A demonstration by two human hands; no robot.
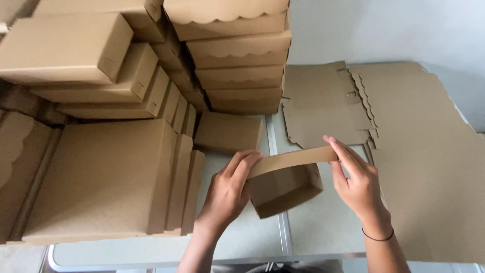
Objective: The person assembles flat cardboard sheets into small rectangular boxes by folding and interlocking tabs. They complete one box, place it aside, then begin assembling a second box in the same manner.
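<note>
Two grips on half-folded kraft box (283, 188) above surface (323, 227): L hand (230, 189) & R hand (356, 179) pinching flap ends.

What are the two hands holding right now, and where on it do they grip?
A small brown cardboard box, partly folded. The left hand and right hand pinch opposite ends of its raised top flap.

A small brown cardboard box (283, 189) sits near centre, half folded. Finished brown boxes (101, 177) stack at the left, and scallop-edged ones (237, 55) pile far centre. Flat unfolded brown blanks (419, 151) lie spread on the right.
</note>
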